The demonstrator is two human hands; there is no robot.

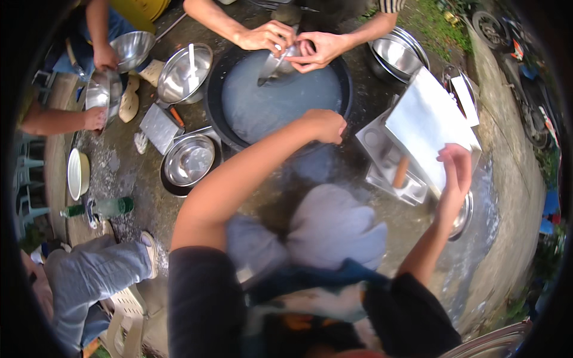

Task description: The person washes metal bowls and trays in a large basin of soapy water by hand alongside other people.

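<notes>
My left hand [326,127] is curled above the near right rim of a black basin [210,107] of cloudy water. I see nothing sticking out of its fingers. My right hand [457,166], blurred, has bent, parted fingers in front of the near edge of a shiny rectangular metal box [425,121]. Whether it touches the box is unclear. The box leans at a tilt over metal trays [376,134] and an orange handle [401,172]. Across the basin, another person's hands [309,51] hold a metal bowl [282,67] at the water.
Left of the basin are a steel bowl [179,85] with a white utensil, a cleaver [161,127] and a nested bowl [190,159]. Another person's hands [95,118] hold a steel bowl there. Steel bowls [396,56] stand at far right. A green bottle [114,206] lies on wet ground.
</notes>
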